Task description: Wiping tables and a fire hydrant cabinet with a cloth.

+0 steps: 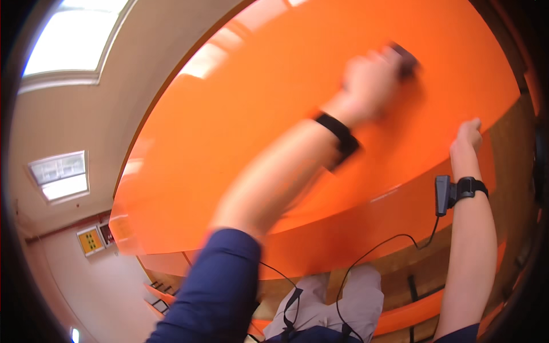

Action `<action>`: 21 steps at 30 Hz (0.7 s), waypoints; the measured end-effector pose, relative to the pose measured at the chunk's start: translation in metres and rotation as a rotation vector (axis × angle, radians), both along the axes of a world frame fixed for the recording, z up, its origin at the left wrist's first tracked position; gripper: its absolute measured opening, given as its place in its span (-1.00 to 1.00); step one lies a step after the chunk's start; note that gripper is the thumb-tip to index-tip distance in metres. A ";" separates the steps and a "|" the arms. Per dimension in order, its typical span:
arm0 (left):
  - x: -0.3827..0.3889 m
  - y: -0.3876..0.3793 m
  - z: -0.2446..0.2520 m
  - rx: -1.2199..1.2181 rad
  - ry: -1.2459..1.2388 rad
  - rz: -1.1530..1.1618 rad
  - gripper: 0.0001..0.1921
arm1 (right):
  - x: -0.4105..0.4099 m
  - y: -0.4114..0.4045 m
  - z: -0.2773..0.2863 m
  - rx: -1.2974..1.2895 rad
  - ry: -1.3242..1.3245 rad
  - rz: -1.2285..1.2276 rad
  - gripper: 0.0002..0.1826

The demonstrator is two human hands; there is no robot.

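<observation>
My left hand (371,83) reaches far over a glossy orange tabletop (257,128), its fingers closed on a dark object (405,62), blurred, that looks like a cloth or pad against the surface; its exact kind I cannot tell. A black strap circles that wrist. My right hand (469,132) is at the table's near edge on the right, fingers bent; whether it grips the edge does not show clearly. On the right wrist a black strap carries a small dark device (442,195) with a cable (399,235) hanging from it.
An orange bench (407,312) lies below, beside my legs in light trousers (360,291). Cables hang in front of my body. At the left are a wall with windows (60,176) and a yellow framed board (90,241). Wooden flooring shows under the table's right side.
</observation>
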State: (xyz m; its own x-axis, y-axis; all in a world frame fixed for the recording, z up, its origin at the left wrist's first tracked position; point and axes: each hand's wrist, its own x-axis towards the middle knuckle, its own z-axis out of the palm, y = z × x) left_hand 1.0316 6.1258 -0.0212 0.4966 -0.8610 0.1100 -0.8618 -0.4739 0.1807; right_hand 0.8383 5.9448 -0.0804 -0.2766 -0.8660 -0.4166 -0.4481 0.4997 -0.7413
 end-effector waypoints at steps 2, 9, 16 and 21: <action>-0.084 -0.027 0.009 -0.149 0.131 -0.044 -0.80 | -0.025 -0.030 0.014 -0.097 0.130 -0.024 -0.27; -0.041 0.158 -0.007 -0.241 0.105 0.316 -0.68 | -0.009 -0.004 -0.001 0.019 0.057 -0.008 -0.25; 0.181 0.476 0.022 0.106 -0.120 0.744 -0.50 | -0.003 -0.012 -0.014 -0.002 -0.004 0.037 -0.28; 0.012 0.583 0.004 -0.039 0.043 1.213 -0.62 | -0.004 -0.031 -0.012 -0.025 -0.006 0.003 -0.28</action>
